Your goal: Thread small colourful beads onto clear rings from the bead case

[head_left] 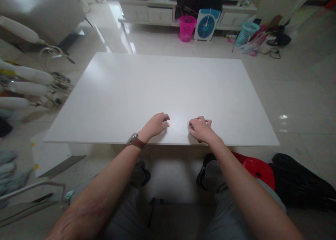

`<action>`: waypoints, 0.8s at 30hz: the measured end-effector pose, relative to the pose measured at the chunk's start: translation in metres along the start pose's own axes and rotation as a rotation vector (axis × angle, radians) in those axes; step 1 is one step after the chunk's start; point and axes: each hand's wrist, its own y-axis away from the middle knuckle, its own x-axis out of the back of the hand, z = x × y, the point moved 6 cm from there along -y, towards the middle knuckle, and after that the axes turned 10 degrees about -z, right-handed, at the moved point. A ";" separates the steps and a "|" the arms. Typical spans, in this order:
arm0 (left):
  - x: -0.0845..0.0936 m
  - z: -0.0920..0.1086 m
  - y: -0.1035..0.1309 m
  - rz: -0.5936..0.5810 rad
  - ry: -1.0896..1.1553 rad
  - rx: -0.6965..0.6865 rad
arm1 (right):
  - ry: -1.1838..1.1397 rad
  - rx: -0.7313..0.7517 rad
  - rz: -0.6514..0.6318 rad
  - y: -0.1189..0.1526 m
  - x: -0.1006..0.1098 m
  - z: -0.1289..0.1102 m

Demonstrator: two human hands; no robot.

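Observation:
My left hand [156, 124] hovers low over the front part of the white table [168, 82], fingers bent and thumb apart from them, with nothing visible in between. A brown-strapped wristwatch [137, 141] sits on that wrist. To the right, my right hand [201, 128] is bent down over a small, flat, whitish thing [188, 122], its fingers around the edges. Most of this thing lies hidden under the palm, so its kind is unclear. It appears to rest on the tabletop near the front edge.
Beyond the table stand a pink basket [187, 28], a blue and white box fan [207, 25] and a light-blue basket [246, 33]. A red stool [258, 168] and a black bag [301, 184] are at the lower right. White-padded metal equipment [31, 75] stands at left.

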 end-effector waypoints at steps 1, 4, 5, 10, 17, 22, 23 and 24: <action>0.000 0.000 0.000 0.000 0.003 0.003 | -0.002 0.000 0.002 0.000 0.000 0.000; 0.001 0.001 0.000 0.000 0.005 -0.005 | 0.003 -0.010 0.002 0.000 0.000 0.000; 0.000 0.002 -0.001 0.002 0.004 -0.012 | 0.008 -0.013 0.001 0.000 0.001 0.000; 0.001 0.005 -0.003 0.011 0.007 -0.012 | 0.011 -0.007 0.008 0.000 0.002 -0.002; 0.000 0.006 -0.003 -0.003 -0.017 -0.009 | -0.002 -0.008 0.018 0.000 0.003 -0.002; -0.002 0.004 -0.004 -0.003 -0.011 -0.007 | -0.013 -0.023 0.024 0.001 0.006 -0.002; -0.002 0.005 -0.004 -0.001 -0.010 -0.011 | -0.013 -0.025 0.026 0.001 0.006 -0.002; -0.002 0.005 -0.004 0.000 -0.010 -0.015 | -0.009 -0.025 0.026 0.002 0.007 -0.002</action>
